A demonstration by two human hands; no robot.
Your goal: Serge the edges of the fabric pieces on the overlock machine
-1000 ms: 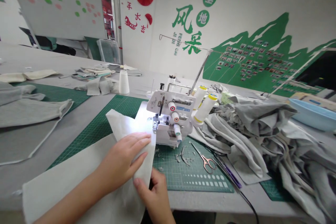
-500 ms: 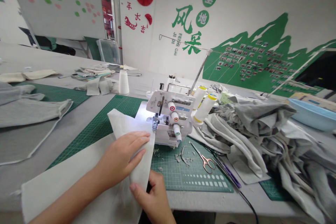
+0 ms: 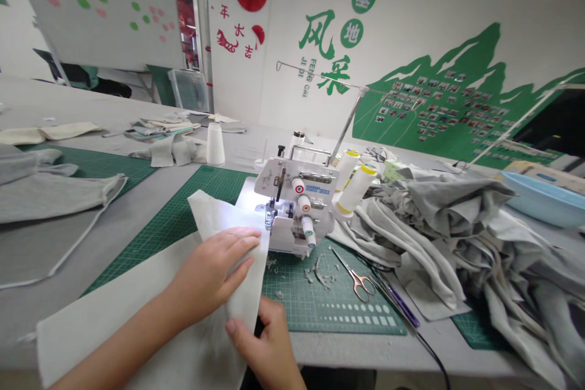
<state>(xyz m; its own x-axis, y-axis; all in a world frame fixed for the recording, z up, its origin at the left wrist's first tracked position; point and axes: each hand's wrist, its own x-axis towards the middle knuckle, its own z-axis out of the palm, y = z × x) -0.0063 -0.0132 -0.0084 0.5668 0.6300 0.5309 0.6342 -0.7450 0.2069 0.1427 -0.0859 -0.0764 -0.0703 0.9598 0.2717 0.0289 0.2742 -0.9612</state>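
Note:
A pale grey-white piece of fabric (image 3: 123, 298) runs up to the presser foot of a white overlock sewing machine (image 3: 297, 195), whose lamp lights its near end. My left hand (image 3: 223, 265) lies on top of the fabric just before the foot, fingers stretched out and flat, thumb apart. Lower down, my right hand (image 3: 267, 341) pinches the right edge of the same fabric, thumb on top and the other fingers underneath, partly hidden. One corner of the fabric sticks up left of the machine.
Small scissors (image 3: 359, 280), lint scraps and a purple-handled tool (image 3: 402, 304) lie right of the machine on the green cutting mat (image 3: 338, 317). Heaped grey fabric (image 3: 448, 213) and a blue basin (image 3: 543, 198) fill the right side. A white thread cone (image 3: 215, 145) stands behind left.

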